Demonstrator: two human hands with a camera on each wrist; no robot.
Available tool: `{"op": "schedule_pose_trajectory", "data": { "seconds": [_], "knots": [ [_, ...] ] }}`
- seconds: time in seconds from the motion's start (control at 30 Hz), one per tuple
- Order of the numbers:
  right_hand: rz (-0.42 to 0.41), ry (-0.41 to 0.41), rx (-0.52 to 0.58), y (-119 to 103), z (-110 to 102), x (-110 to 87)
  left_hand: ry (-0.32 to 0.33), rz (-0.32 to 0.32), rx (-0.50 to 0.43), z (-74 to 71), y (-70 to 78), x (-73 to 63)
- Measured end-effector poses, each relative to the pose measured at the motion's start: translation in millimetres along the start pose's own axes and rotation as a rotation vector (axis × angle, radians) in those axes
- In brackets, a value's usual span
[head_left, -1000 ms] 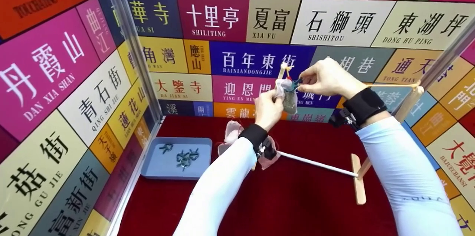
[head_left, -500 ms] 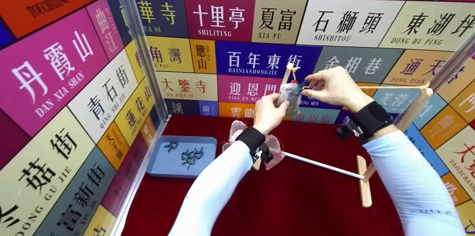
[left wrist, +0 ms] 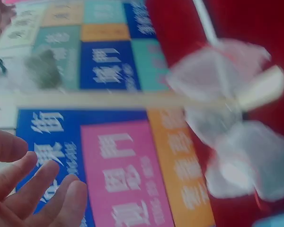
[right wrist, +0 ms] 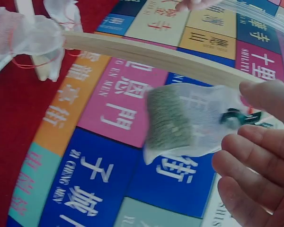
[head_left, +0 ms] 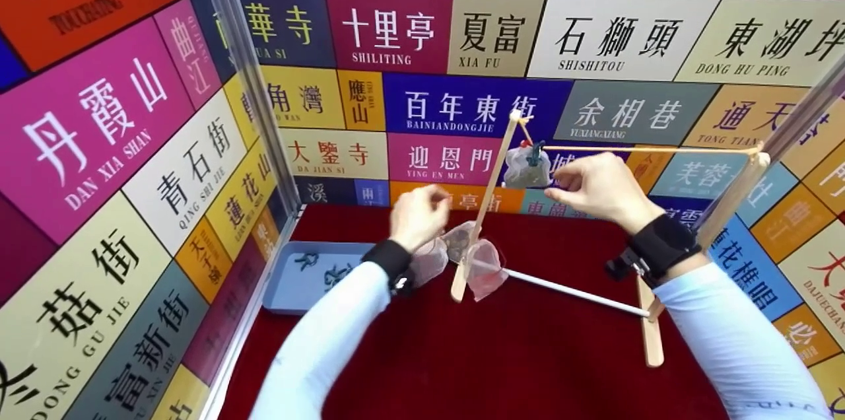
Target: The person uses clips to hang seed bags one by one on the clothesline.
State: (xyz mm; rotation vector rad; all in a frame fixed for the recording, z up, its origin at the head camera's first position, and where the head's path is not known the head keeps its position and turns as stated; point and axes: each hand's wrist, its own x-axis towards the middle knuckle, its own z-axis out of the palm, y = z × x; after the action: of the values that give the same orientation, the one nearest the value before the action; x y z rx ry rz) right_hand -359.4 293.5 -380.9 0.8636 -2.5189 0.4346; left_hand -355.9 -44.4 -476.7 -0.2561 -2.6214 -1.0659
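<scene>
A small white mesh bag (head_left: pixel 527 174) with greenish filling hangs from the orange cord (head_left: pixel 660 150) of a wooden stand. The dark green clip (right wrist: pixel 234 117) sits at the bag's gathered top, where a bit of red also shows. My right hand (head_left: pixel 601 189) is just right of the bag, its fingers loosely bent and apart from it in the head view. My left hand (head_left: pixel 417 216) is left of the stand's near-left wooden post (head_left: pixel 490 195); the left wrist view shows its relaxed fingers (left wrist: pixel 71 198) holding nothing.
Several more mesh bags (head_left: pixel 485 268) with red strings lie at the left post's foot, by the white crossbar (head_left: pixel 574 291). A blue tray (head_left: pixel 284 304) with green clips (head_left: pixel 305 260) stands at left. Sign-printed panels (head_left: pixel 422 103) rise behind the red cloth (head_left: pixel 528 360).
The left hand has let go of the mesh bag and moved left and down. The right hand has released the green clip and dropped slightly; the bag now hangs on the cord.
</scene>
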Motion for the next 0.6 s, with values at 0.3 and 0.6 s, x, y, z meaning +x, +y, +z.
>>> {"op": "schedule_pose_trajectory", "data": {
  "seconds": [0.3,0.6],
  "knots": [
    [0.248,-0.150,-0.002,6.8,24.9,-34.0,0.008,-0.074,0.189,-17.1,-68.2,-6.3],
    [0.273,-0.203,-0.002,11.8,57.5,-63.1,-0.028,-0.198,0.203,-15.7,-126.7,-25.2]
  ]
}}
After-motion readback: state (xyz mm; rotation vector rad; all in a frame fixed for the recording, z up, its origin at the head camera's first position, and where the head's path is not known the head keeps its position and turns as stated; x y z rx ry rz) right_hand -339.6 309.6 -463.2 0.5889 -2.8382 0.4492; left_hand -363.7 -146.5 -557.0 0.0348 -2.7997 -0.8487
